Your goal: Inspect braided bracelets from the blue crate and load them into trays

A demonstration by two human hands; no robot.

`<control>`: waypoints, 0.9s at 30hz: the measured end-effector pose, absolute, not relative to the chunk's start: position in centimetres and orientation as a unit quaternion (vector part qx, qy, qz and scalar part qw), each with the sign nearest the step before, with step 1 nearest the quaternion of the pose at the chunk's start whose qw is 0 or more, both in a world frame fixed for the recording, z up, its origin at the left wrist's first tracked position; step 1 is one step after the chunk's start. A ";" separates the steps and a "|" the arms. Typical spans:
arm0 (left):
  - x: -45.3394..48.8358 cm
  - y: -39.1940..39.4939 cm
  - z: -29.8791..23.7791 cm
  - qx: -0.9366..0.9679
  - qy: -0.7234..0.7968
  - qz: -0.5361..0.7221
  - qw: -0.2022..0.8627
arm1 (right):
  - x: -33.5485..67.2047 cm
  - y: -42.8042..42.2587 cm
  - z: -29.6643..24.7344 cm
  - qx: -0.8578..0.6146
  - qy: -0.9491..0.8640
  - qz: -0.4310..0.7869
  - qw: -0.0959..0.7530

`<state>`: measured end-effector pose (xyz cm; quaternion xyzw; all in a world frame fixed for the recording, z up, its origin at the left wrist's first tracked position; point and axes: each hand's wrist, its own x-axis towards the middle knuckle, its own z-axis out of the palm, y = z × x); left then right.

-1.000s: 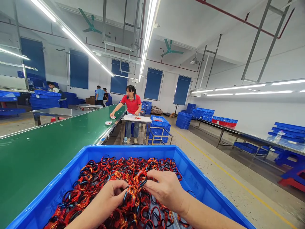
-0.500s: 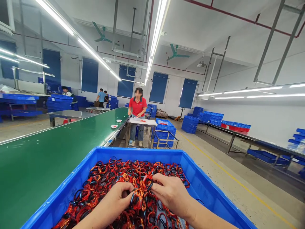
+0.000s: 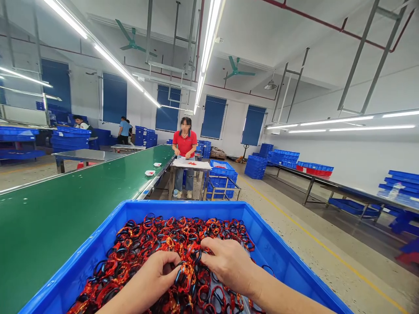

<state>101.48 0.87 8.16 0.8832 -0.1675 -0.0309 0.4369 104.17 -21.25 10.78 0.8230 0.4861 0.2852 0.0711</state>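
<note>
A blue plastic crate (image 3: 271,250) right in front of me is filled with several red, orange and black rings (image 3: 147,240). Both my hands are inside it. My left hand (image 3: 153,274) is curled, its fingertips pinching a bunch of the rings (image 3: 186,272). My right hand (image 3: 229,264) grips the same bunch from the right, fingers bent down over it. The two hands nearly touch above the pile.
A long green conveyor belt (image 3: 65,200) runs along my left. A person in a red shirt (image 3: 185,146) stands at a small white table (image 3: 191,165) further down. Stacked blue crates (image 3: 222,179) and steel benches (image 3: 343,189) line the right side.
The camera swung slightly right and then back left. My hands have stayed on the bunch of rings, shifting their grip only a little.
</note>
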 end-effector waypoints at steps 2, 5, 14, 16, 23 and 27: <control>101.4 0.8 8.2 0.882 -0.167 -0.033 0.439 | 103.9 -21.1 10.9 0.821 0.492 0.281 0.069; 101.2 0.8 8.4 0.881 -0.163 -0.033 0.442 | 103.6 -20.9 11.1 0.821 0.500 0.271 0.045; 100.3 0.2 9.1 0.888 -0.160 -0.032 0.429 | 103.3 -20.5 10.2 0.832 0.481 0.246 -0.126; 99.9 -0.2 9.4 0.894 -0.162 -0.039 0.416 | 103.2 -20.3 10.2 0.835 0.470 0.237 -0.158; 99.3 -0.7 9.8 0.902 -0.179 -0.044 0.389 | 102.7 -19.7 10.5 0.868 0.414 0.140 -0.235; 99.5 -0.4 9.6 0.900 -0.187 -0.045 0.391 | 103.2 -19.9 10.3 0.877 0.393 0.127 -0.246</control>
